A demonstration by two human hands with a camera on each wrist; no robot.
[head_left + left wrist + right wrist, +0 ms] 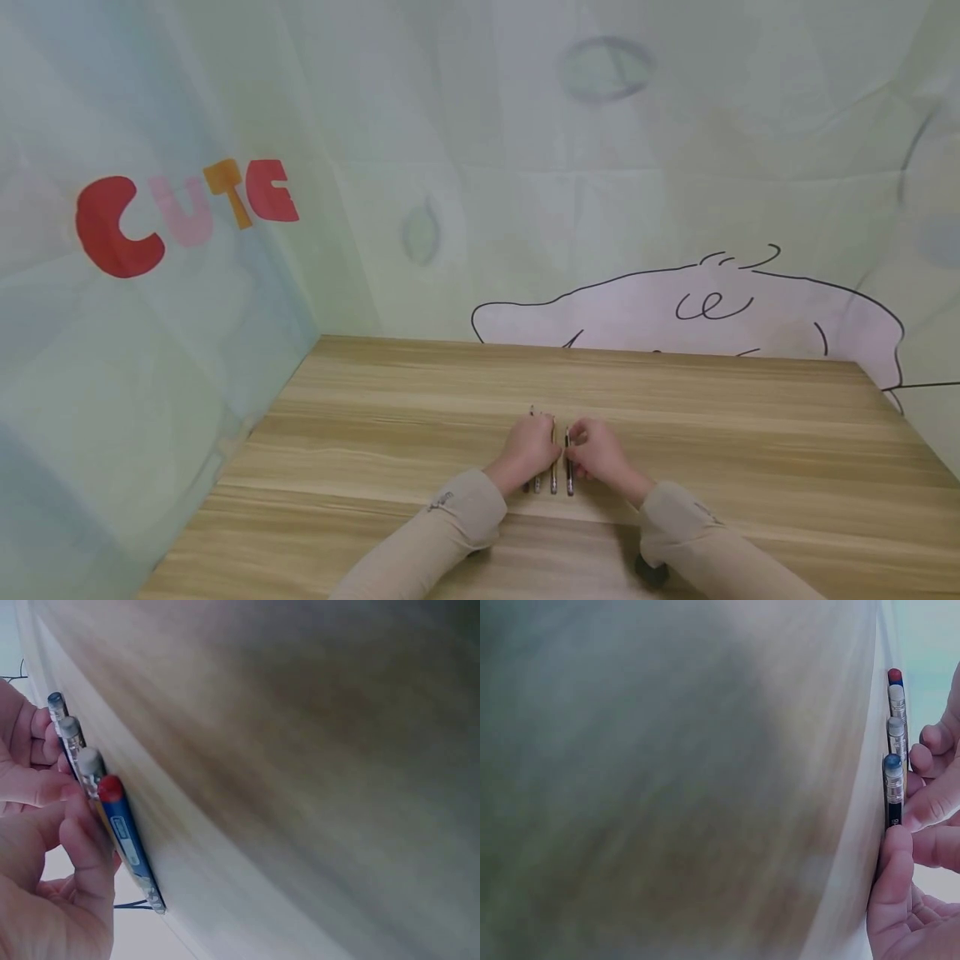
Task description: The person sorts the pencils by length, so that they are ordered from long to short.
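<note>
Several writing tools lie side by side on the wooden table [420,450]. My right hand [603,454] pinches a black pencil [570,485] with a bluish eraser at the right end of the row. To its left lies a yellow pencil [554,481] with a pale eraser; my left hand [527,447] has its thumb and fingertips along it. Another pencil [537,483] with a metal eraser cap runs partly under that hand. Outermost on the left is a blue pen [129,836] with a red end, its middle hidden by the left hand in the head view.
Light fabric walls [465,125] stand behind the table and on its left, with coloured CUTE letters [120,229] and a drawn animal outline. A dark round object [651,572] shows beneath the right sleeve [690,521].
</note>
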